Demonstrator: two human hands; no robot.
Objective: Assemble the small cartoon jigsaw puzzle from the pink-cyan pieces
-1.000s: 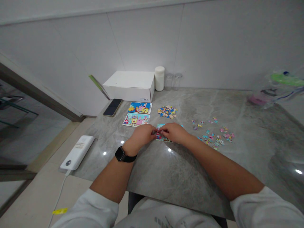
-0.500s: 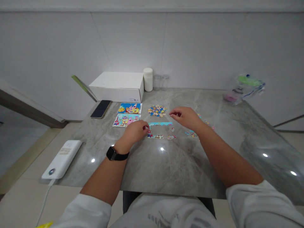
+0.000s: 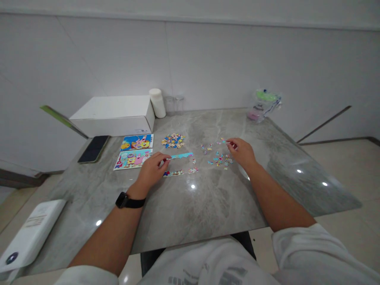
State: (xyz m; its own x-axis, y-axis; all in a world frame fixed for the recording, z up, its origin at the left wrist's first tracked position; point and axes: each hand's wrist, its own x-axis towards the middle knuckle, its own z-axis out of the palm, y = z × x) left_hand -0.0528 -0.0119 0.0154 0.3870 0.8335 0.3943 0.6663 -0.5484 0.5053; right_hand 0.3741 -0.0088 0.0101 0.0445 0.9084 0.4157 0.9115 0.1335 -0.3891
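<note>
From where I stand, the part-built puzzle lies on the table between the hands. I'd call it early work: a top strip and two separate lower sections outline it, with gaps in the lower and right edges; the inside is unfilled. The left hand has thumb and finger close together at its left edge. The right hand, right of it, has fingertips drawn together beside the scattered pieces; I can't tell whether either pinches one. I count one heap beyond it, two picture cards to its left, one phone farther left, and, beyond it, one box, one white bottle and two glasses. The pieces are too small to count.
</note>
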